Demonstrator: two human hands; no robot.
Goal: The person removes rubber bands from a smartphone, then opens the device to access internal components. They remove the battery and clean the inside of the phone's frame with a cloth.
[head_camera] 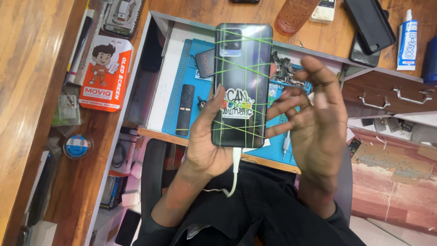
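While the left hand [207,148] grips a dark smartphone [242,84] upright at the centre of the frame, its thumb lies along the phone's left edge and its fingers are closed around the lower part from behind. The phone shows its back, with a camera block at the upper left corner, a colourful sticker [237,104] near the middle, and thin green rubber bands [241,68] crossing it in several directions. A white cable [235,171] is plugged into the bottom edge and hangs down over the person's dark clothing.

The right hand [314,132] is just beside the phone on the right, palm turned toward it, fingers [287,105] spread and slightly curled, with the fingertips at or touching the phone's right edge; it holds nothing.

Behind the phone, a blue work mat [193,89] lies in an open drawer, and on it a black remote control [185,109] sits left of centre. Small metal parts [284,68] are heaped on the mat at the upper right of the phone. On the wooden bench [27,91] at the left lies an orange and white product box [105,73] with a cartoon figure, and below it a small round spool [76,146]. At the upper right of the frame are a black phone case [369,23], a white glue tube [406,41] and a drawer front with metal handles [412,94].
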